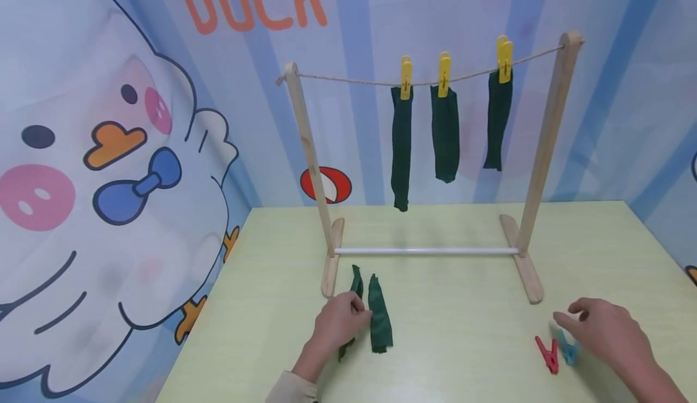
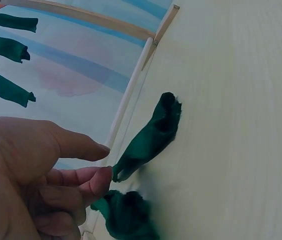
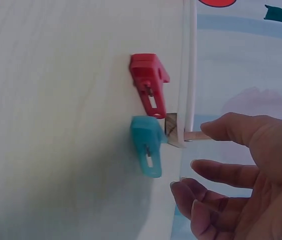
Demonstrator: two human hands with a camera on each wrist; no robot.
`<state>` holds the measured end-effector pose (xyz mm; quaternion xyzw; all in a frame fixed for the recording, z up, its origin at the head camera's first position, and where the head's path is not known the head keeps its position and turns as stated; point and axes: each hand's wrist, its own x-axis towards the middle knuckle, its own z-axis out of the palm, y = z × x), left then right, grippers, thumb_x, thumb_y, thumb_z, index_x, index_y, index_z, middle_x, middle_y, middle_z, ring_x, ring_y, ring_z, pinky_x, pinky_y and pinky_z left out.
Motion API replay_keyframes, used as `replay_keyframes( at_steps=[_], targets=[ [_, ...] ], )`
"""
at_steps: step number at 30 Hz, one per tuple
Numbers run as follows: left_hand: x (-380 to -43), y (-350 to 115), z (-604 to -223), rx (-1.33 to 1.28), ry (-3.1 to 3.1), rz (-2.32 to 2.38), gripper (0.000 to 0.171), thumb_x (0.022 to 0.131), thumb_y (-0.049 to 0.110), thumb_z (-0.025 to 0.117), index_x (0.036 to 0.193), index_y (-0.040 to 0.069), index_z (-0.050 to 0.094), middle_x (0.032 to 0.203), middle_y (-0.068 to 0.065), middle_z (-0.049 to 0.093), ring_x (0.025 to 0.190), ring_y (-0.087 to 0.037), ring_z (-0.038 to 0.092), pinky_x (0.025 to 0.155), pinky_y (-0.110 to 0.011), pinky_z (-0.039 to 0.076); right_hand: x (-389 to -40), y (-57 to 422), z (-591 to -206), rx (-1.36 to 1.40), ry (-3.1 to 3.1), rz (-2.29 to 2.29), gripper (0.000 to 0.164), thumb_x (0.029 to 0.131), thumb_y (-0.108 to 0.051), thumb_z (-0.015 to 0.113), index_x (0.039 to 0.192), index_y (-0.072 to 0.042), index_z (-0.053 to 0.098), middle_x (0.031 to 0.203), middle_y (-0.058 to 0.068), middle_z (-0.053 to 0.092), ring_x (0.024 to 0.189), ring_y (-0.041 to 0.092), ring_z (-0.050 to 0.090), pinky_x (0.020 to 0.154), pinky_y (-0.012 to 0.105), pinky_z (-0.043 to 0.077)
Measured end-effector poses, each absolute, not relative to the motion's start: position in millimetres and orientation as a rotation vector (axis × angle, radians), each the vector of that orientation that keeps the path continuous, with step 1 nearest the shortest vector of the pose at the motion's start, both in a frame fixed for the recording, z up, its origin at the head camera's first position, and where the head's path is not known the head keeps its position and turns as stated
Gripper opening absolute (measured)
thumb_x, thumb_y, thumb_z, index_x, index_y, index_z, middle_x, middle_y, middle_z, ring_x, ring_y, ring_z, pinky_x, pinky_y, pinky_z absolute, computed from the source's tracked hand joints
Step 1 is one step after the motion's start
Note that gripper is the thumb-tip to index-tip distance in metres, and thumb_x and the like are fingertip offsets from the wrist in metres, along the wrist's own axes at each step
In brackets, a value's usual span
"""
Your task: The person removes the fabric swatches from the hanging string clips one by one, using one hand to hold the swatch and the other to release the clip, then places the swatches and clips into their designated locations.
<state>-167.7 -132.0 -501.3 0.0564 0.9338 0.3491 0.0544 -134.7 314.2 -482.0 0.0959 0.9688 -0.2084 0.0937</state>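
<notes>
Two dark green cloth strips lie on the table beside my left hand (image 1: 340,318). That hand covers the middle of the left strip (image 1: 357,280), and its thumb reaches toward the right strip (image 1: 380,321). In the left wrist view, thumb and forefinger stand apart, with a fingertip at the end of one strip (image 2: 151,135); whether it touches is hard to tell. My right hand (image 1: 607,333) hovers, fingers loosely bent and holding nothing, by a blue clothespin (image 3: 147,135) and a red clothespin (image 3: 147,75) on the table.
A wooden rack with posts (image 1: 550,137) carries a rope (image 1: 348,80). From it hang three dark green strips (image 1: 402,149) on yellow clothespins (image 1: 444,75). A white bar (image 1: 425,251) joins its feet. Behind is a printed cloth wall (image 1: 261,118).
</notes>
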Motion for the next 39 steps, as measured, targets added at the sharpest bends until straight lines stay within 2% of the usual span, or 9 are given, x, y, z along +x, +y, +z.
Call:
replay_keyframes(
  at_steps=[7,12,14,17,21,27,32,39],
  targets=[
    [-171,-133,-496,0.173,2.869,1.069,0.011,0.092,0.021,0.069,0.088,0.012,0.065,0.069,0.005,0.055,0.058,-0.011,0.05,0.05,-0.029,0.039,-140,314,-470,0.158,2.989,-0.677,0.05,0.091,-0.039,0.07,0.106,0.009,0.068,0.096,0.028,0.067,0.079,0.037,0.064,0.058,0.047,0.051],
    [-174,-131,-497,0.193,2.872,1.097,0.01,0.092,0.021,0.068,0.089,0.013,0.065,0.068,0.006,0.055,0.056,-0.011,0.05,0.048,-0.029,0.039,-145,311,-453,0.112,3.066,-0.733,0.049,0.092,-0.037,0.068,0.11,0.009,0.068,0.102,0.03,0.066,0.085,0.044,0.063,0.059,0.048,0.05],
    [-176,-130,-496,0.197,2.875,1.129,0.011,0.093,0.022,0.068,0.095,0.011,0.066,0.067,0.006,0.055,0.055,-0.011,0.05,0.048,-0.03,0.039,-147,308,-447,0.072,3.093,-0.746,0.049,0.093,-0.036,0.068,0.111,0.009,0.068,0.103,0.03,0.066,0.085,0.043,0.064,0.06,0.048,0.05],
    [-179,-128,-495,0.195,2.876,1.187,0.024,0.094,0.024,0.066,0.111,0.007,0.065,0.069,0.006,0.057,0.055,-0.01,0.052,0.049,-0.03,0.04,-151,304,-436,0.008,3.12,-0.764,0.046,0.094,-0.034,0.067,0.111,0.009,0.068,0.104,0.031,0.066,0.08,0.039,0.066,0.058,0.046,0.05],
    [-183,-125,-491,0.183,2.874,1.264,0.036,0.096,0.024,0.065,0.125,0.003,0.059,0.076,0.005,0.061,0.057,-0.012,0.055,0.051,-0.031,0.044,-156,295,-423,-0.058,3.145,-0.809,0.044,0.096,-0.032,0.065,0.112,0.009,0.068,0.106,0.031,0.066,0.076,0.034,0.067,0.055,0.041,0.049],
    [-194,-120,-480,0.179,2.918,1.324,0.032,0.096,0.024,0.066,0.122,0.006,0.061,0.088,0.0,0.066,0.052,-0.012,0.05,0.048,-0.029,0.042,-163,282,-407,-0.117,3.197,-0.951,0.038,0.098,-0.028,0.062,0.111,0.006,0.07,0.103,0.026,0.068,0.082,0.038,0.069,0.055,0.039,0.051],
    [-207,-117,-471,0.241,2.935,1.418,0.031,0.096,0.025,0.068,0.121,0.007,0.063,0.104,-0.005,0.069,0.05,-0.012,0.046,0.049,-0.027,0.042,-168,276,-395,-0.141,3.278,-1.031,0.03,0.098,-0.024,0.062,0.108,0.003,0.071,0.101,0.023,0.07,0.081,0.037,0.068,0.054,0.037,0.049],
    [-219,-114,-461,0.241,2.872,1.561,0.032,0.096,0.023,0.067,0.126,0.011,0.061,0.121,-0.007,0.065,0.054,-0.015,0.051,0.051,-0.027,0.046,-174,267,-383,-0.174,3.339,-1.069,0.027,0.098,-0.021,0.063,0.11,0.002,0.071,0.099,0.022,0.07,0.079,0.034,0.066,0.053,0.035,0.047]
  ],
)
